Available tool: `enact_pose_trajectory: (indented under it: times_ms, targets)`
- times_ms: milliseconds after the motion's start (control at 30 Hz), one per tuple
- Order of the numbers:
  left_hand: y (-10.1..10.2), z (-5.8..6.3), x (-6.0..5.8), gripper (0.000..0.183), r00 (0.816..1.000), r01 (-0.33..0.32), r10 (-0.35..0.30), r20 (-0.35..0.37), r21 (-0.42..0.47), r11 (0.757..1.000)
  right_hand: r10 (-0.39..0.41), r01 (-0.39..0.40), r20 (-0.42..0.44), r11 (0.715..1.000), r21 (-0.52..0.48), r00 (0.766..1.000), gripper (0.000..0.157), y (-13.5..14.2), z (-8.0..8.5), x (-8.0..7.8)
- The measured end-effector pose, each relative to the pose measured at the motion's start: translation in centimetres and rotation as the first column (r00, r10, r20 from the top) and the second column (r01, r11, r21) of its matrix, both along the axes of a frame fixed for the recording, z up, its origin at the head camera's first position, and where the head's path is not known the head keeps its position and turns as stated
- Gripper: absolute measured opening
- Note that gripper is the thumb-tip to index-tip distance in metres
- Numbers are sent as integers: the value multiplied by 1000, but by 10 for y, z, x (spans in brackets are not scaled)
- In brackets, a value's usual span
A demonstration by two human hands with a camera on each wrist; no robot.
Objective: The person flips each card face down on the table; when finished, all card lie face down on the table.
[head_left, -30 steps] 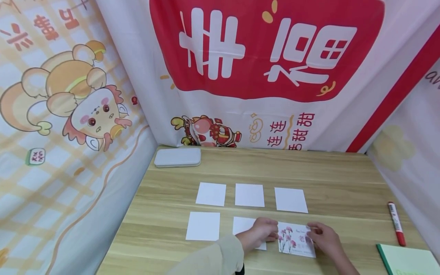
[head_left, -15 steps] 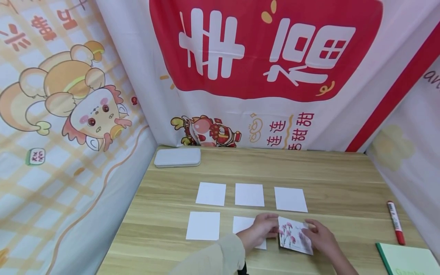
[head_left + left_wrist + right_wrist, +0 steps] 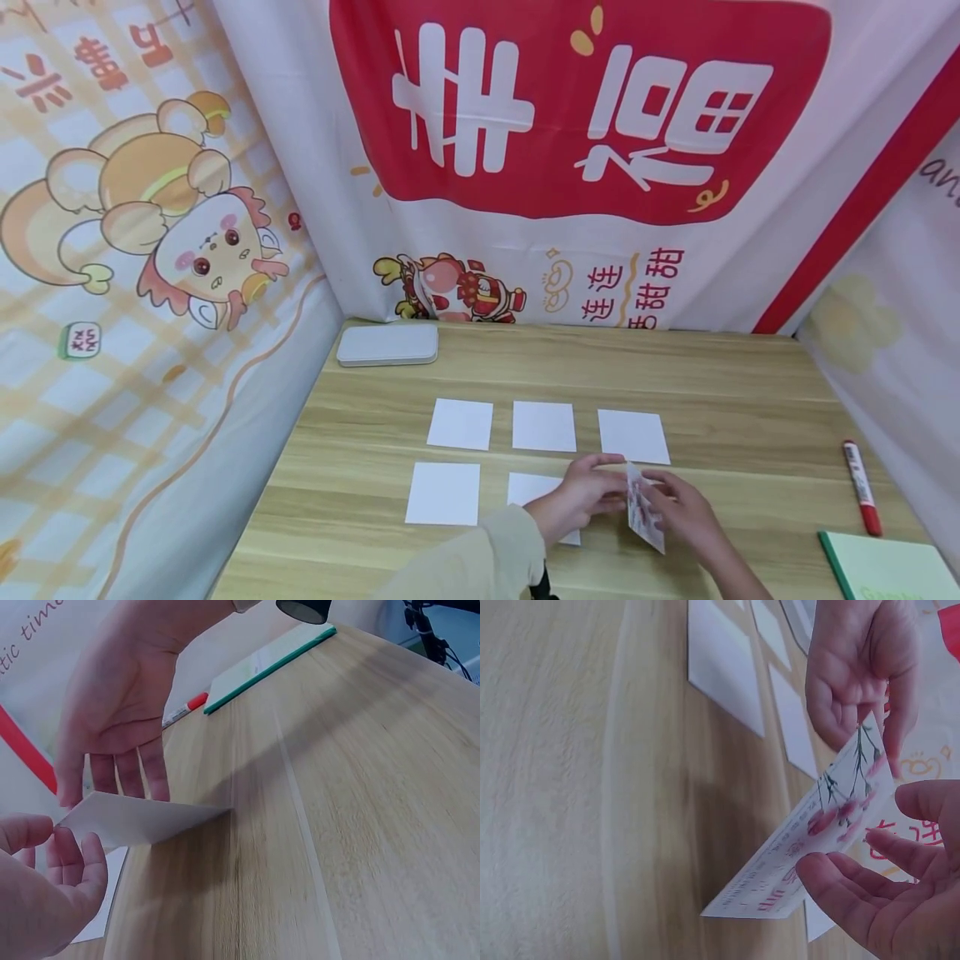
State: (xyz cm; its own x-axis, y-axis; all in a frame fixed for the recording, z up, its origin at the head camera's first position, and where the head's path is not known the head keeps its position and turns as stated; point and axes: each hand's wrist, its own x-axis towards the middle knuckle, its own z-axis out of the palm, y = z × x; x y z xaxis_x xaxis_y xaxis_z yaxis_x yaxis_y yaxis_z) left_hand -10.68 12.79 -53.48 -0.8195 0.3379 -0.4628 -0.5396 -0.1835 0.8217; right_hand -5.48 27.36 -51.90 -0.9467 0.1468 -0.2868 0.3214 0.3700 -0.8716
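Observation:
A greeting card with pink flowers and red lettering stands tilted, nearly edge-on in the head view. My left hand pinches its far corner between thumb and fingers. The right hand is on the card's printed side, its fingertips against or very near that face. Seen from the left wrist, the card's plain white back shows, its lower end close to the wooden table. From the right wrist, the right fingers are extended and spread. One white card is partly hidden behind the left hand.
Several blank white cards lie in two rows on the wooden table, among them a near-left one and a far-right one. A white tin case sits at the back left. A red-capped marker and a green-edged notebook lie at right.
The flowered card has gone from lying flat, printed side up, to tilted up nearly on edge. Both hands have turned it, and the right hand has shifted slightly left.

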Motion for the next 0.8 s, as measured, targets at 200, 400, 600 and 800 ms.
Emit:
enact_pose_trajectory:
  times_ms: [200, 400, 600, 800]
  targets:
    - [6, 5, 1, 30, 1000, -1, 0, 19, 25, 1000, -9, 8, -24, 999, -40, 1000, 44, -7, 12, 0]
    - [9, 3, 2, 26, 999, -2, 2, 32, 19, 1000, -22, 20, -43, 998, -52, 999, 43, -10, 20, 0]
    - [10, 0, 2, 24, 998, 38, -37, 43, -13, 999, -63, 62, -54, 998, -13, 997, 38, -12, 24, -1]
    - [12, -5, 5, 21, 998, 59, -58, 39, -42, 997, -95, 97, -62, 995, 29, 994, 31, -11, 24, -2]
